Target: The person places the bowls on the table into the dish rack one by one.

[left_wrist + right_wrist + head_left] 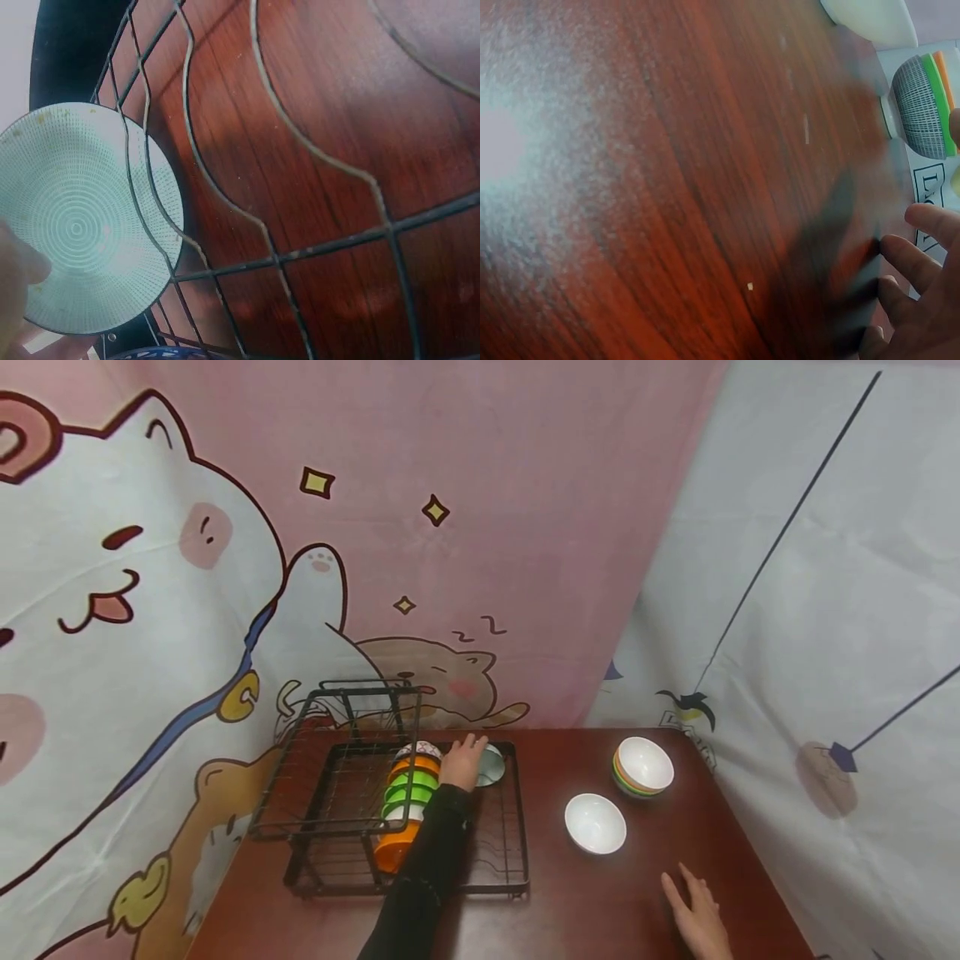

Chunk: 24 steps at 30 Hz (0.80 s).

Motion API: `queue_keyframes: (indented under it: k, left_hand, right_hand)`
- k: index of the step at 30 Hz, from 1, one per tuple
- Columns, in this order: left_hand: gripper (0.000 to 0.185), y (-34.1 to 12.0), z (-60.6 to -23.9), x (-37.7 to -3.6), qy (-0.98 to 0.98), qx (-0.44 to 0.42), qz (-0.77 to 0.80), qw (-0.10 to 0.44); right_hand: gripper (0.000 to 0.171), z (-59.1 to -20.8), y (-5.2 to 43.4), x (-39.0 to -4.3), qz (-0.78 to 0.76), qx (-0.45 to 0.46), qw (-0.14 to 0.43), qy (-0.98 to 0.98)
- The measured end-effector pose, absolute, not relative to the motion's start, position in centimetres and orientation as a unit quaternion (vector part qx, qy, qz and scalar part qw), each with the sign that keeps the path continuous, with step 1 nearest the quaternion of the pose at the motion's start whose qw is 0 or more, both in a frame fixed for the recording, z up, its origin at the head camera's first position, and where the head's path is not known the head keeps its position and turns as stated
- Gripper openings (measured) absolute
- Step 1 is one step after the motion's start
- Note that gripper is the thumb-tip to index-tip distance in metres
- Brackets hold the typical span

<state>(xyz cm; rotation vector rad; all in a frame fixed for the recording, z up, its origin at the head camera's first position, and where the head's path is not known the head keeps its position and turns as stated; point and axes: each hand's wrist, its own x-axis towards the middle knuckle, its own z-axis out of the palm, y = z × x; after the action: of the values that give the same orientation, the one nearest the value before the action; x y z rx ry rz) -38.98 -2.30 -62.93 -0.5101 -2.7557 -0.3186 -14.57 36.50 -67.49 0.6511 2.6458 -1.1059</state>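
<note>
My left hand is at the back of the black dish rack, gripping a pale green bowl. In the left wrist view the thumb lies on the ribbed inside of this bowl, with fingers partly seen below; rack wires cross its edge. Left of the hand, a row of tilted bowls in orange, green and white stands in the rack. My right hand hovers over the table's right front, fingers spread and holding nothing. Nearest to it is a single white bowl.
A stack of bowls, white on top, stands at the back right of the brown table. The rack's raised upper tier covers its left side. A printed cloth hangs behind the table.
</note>
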Motion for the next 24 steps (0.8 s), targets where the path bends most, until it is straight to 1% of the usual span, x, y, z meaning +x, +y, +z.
queue_keyframes:
  k: [4,6,8,11,14,17,20,24]
  left_hand:
    - [0.065,-2.5,-61.7,-38.3,-0.970,-0.183,-0.085,0.134]
    - [0.069,-2.3,-60.8,-37.9,-0.968,-0.198,-0.075,0.136]
    - [0.069,-2.0,-59.6,-37.3,-0.960,-0.220,-0.071,0.155]
    - [0.067,-1.4,-57.2,-35.4,-0.941,-0.256,-0.079,0.205]
    - [0.066,-1.8,-55.1,-31.9,-0.918,-0.296,-0.098,0.247]
    - [0.063,-3.2,-54.7,-27.2,-0.891,-0.339,-0.125,0.275]
    - [0.058,-5.4,-56.2,-22.2,-0.864,-0.380,-0.149,0.295]
    - [0.048,-8.8,-60.4,-16.7,-0.841,-0.422,-0.158,0.301]
  right_hand:
    - [0.089,-67.7,36.4,-14.6,-0.371,0.208,0.095,0.900]
    - [0.089,-67.8,36.5,-14.6,-0.368,0.204,0.093,0.902]
    - [0.088,-67.8,36.6,-14.6,-0.368,0.203,0.094,0.902]
    - [0.089,-67.6,36.6,-14.6,-0.364,0.206,0.094,0.903]
    - [0.088,-67.4,36.4,-14.6,-0.361,0.209,0.089,0.905]
    - [0.086,-67.3,36.1,-14.6,-0.358,0.206,0.083,0.907]
    - [0.084,-67.4,36.1,-14.5,-0.356,0.197,0.078,0.910]
    - [0.084,-67.4,36.4,-14.3,-0.367,0.196,0.083,0.906]
